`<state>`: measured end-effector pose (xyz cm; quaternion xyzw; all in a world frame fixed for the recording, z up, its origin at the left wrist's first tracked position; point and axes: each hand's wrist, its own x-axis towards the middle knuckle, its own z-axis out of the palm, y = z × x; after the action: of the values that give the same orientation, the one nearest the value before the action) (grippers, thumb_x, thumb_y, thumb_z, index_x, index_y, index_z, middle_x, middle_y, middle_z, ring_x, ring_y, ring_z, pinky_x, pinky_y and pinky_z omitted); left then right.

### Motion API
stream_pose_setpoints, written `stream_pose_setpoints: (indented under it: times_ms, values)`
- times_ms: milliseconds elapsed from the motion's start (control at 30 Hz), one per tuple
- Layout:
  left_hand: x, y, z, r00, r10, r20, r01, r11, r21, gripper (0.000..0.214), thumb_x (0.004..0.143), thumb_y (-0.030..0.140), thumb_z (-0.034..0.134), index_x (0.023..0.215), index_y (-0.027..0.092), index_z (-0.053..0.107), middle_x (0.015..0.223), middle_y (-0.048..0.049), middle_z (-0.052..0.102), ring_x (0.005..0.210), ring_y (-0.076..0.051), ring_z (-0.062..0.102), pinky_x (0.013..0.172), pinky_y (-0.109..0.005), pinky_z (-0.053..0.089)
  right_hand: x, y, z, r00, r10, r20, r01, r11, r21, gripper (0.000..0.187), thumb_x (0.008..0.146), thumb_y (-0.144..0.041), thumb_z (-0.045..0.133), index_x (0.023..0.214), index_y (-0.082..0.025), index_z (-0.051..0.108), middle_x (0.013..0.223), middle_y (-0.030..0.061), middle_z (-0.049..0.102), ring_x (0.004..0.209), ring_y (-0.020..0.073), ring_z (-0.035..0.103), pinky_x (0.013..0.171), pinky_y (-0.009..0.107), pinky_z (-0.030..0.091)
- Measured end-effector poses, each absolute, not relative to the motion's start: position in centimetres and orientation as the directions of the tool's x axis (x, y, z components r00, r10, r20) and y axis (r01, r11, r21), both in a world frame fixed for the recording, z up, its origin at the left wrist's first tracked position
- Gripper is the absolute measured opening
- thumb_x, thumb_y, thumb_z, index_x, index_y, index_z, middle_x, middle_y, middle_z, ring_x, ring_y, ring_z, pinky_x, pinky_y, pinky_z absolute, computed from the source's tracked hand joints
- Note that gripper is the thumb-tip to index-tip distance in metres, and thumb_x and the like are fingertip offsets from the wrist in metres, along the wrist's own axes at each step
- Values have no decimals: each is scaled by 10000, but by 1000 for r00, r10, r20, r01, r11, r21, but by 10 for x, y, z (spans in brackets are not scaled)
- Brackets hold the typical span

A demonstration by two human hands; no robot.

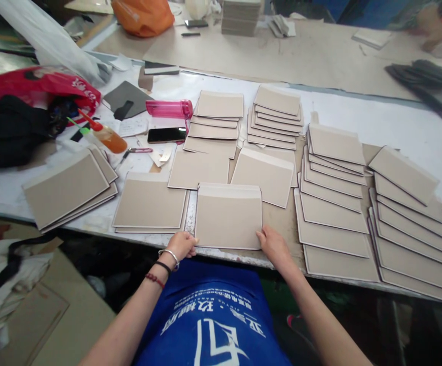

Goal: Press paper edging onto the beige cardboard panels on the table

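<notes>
Between my two hands is a beige rectangular panel (228, 218) with a dark edge and a paler strip along its far side. My left hand (183, 246) pinches its near left corner, fingers closed. At the near right corner, my right hand (275, 245) grips the edge between thumb and fingers. Just left of it lies a small stack of like panels (148, 203). Behind it, a tilted panel (264, 175) and another panel (200, 165) lie partly covered. To the right, overlapping panels (333, 218) run in a staggered column.
More panels fan out at the far right (415, 229), far left (68, 188) and back (276, 114). A phone (166, 134), pink bottle (169, 108), glue bottle (108, 138) and red bag (64, 84) sit at left. Another person's hand (432, 28) shows blurred at the upper right.
</notes>
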<state>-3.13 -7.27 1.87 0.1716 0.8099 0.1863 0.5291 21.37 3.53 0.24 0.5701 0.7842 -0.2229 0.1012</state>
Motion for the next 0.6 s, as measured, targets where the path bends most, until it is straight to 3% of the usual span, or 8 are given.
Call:
stream_pose_setpoints:
  times_ms: [600]
  values:
    - [-26,-78,15,-439,465,-769,3,856,517,228,771,188,503,550,171,453,425,24,513,452,-131,568,439,-203,443,213,35,-1,-320,852,-414,944,249,-216,153,882,-247,435,832,-155,547,845,97,632,774,193,566,651,260,325]
